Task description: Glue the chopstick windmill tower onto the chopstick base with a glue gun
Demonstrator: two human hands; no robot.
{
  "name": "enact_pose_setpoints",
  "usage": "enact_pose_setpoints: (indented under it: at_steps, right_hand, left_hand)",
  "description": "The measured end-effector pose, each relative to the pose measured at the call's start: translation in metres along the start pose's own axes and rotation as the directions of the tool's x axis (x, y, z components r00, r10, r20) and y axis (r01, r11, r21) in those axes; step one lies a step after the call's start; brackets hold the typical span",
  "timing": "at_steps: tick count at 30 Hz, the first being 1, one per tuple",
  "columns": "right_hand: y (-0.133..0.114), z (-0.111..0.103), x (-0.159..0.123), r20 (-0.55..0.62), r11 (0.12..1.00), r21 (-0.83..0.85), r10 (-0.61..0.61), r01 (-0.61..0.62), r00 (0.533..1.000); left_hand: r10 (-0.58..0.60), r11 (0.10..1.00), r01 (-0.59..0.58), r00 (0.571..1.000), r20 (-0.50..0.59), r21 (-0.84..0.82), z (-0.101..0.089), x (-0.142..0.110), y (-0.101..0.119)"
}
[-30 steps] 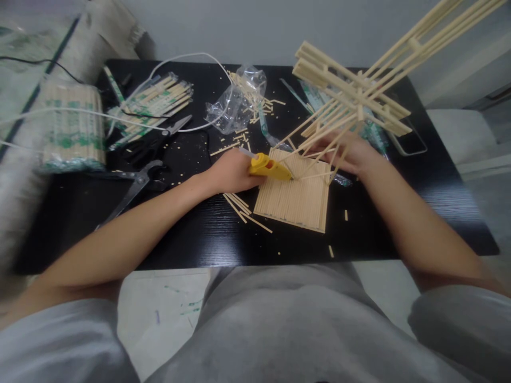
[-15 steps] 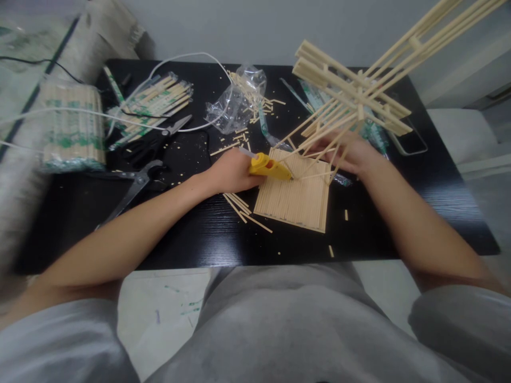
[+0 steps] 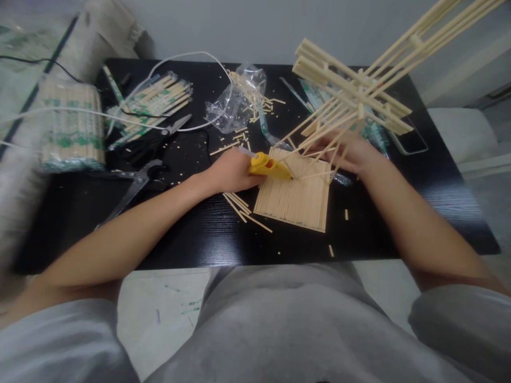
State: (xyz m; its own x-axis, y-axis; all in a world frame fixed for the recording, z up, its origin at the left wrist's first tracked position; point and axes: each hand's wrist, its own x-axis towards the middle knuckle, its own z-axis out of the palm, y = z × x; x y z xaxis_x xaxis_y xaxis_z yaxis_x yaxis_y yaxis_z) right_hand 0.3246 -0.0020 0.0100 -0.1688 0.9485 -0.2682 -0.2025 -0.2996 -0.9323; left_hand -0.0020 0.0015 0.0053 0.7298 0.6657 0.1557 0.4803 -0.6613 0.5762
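My left hand (image 3: 235, 171) is wrapped round a yellow glue gun (image 3: 271, 166), with a clear glue stick at its back end. The nozzle meets the flat panel of thin wooden sticks (image 3: 297, 199) near the foot of a slanting stick. Rising over the panel is a stick model (image 3: 359, 98), with crossed bundles and a long arm reaching to the upper right. Behind the model's lower sticks, my right hand (image 3: 345, 150) grips its lower part; the sticks partly hide the fingers.
A bag of chopsticks (image 3: 72, 125) and wrapped chopsticks (image 3: 159, 106) lie left. Scissors (image 3: 165, 133), pliers (image 3: 138, 183) and a white cable (image 3: 91, 110) are nearby. Clear plastic (image 3: 235, 103) sits among cut stick pieces. A phone-like object (image 3: 411, 141) lies right. Loose sticks (image 3: 243, 208) lie beside the panel.
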Motion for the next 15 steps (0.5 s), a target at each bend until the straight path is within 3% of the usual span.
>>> enact_pose_setpoints:
  at_steps: [15]
  right_hand:
    - [-0.0006,-0.0031,0.0018,0.036,0.998,0.059,0.002,-0.004,0.999]
  left_hand:
    - [-0.037,0.999,0.035,0.998,0.053,0.039,-0.0043,-0.0006,0.0065]
